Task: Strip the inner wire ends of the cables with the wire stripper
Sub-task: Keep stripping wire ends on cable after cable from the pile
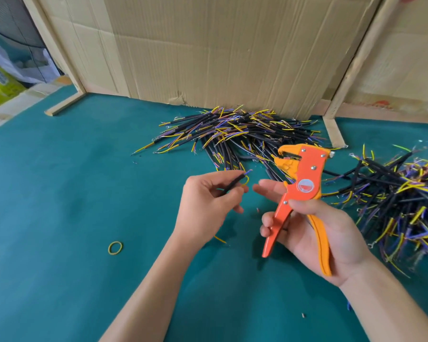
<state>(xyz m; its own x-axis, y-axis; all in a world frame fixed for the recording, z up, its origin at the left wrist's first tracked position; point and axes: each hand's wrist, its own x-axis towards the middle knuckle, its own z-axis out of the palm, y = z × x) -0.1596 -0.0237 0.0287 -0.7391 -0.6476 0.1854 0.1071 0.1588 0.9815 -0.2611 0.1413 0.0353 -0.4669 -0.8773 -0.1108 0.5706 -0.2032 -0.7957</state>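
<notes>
My left hand (205, 206) pinches a short black cable (232, 183) above the green table; its yellow and purple inner wires stick out at the upper right end. My right hand (316, 228) grips the orange wire stripper (304, 193) by its handles, jaws pointing up and left, a hand's width right of the cable end. The right index finger is stretched toward the cable tip without touching it. The stripper's jaws hold nothing.
One heap of black cables (240, 134) with yellow and purple ends lies at the back against the cardboard wall (208, 50). A second heap (403, 201) lies at the right. A yellow rubber band (115, 248) and small insulation scraps (303, 315) lie on the green table (72, 193).
</notes>
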